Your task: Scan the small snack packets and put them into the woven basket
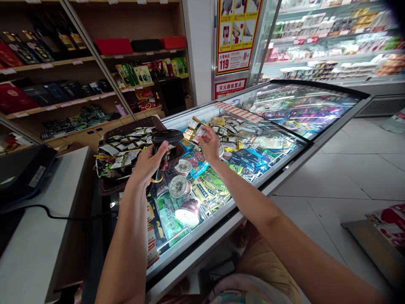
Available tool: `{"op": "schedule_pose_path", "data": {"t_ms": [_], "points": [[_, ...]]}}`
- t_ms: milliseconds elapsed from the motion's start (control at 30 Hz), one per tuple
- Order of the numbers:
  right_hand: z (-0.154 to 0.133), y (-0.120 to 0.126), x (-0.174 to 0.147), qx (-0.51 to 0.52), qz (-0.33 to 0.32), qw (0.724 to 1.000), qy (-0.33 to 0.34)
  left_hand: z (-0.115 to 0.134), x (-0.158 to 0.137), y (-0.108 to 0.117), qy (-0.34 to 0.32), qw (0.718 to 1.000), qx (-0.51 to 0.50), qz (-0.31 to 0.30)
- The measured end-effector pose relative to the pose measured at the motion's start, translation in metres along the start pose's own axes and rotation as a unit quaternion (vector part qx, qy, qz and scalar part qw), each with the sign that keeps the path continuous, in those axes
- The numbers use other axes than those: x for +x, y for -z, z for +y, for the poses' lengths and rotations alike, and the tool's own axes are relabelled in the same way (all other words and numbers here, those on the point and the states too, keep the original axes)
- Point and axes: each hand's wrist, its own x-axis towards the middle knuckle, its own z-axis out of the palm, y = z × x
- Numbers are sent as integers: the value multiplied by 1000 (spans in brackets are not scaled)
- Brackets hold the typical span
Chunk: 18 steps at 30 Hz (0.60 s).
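Centrally, two bare hands work above a glass-topped chest freezer (199,254). The left hand (150,162) has its fingers wrapped around the grip of a black handheld scanner (167,136), thumb along the upper part, the scanner's head pointing towards the other hand. The right hand (209,143) pinches a small printed packet (192,131) near the edge facing the wearer, thumb and fingers close together on it; the packet is tilted, just beyond the scanner's head, and no contact between the two can be made out. Behind the right hand, a loose heap of similar packets (230,141) lies over the far part of the near glass; beside the left hand, a dark woven basket (110,185) holds more.

Handling: the packet is probably light and flexible, with a smooth, slightly slippery film, and its contents, which are hidden, might crush under a hard squeeze. A light pinch at an edge or corner should suffice and would leave the printed face uncovered. The scanner appears rigid and somewhat heavier, best held by its grip below the head.
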Motion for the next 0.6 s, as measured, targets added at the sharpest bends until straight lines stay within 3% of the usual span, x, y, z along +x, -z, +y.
{"op": "schedule_pose_path", "data": {"t_ms": [367,467,533,600], "points": [[6,-1,0,-11,11,1000,-9,14,-5,4,20,1000,-5,3],[19,9,11,-42,59,997,-26,14,-5,18,28,999,-11,28],[31,20,20,-58,115,991,-40,12,-5,33,30,998,-21,58],[42,30,29,-49,125,990,-51,9,-8,53,32,994,-24,100]]}}
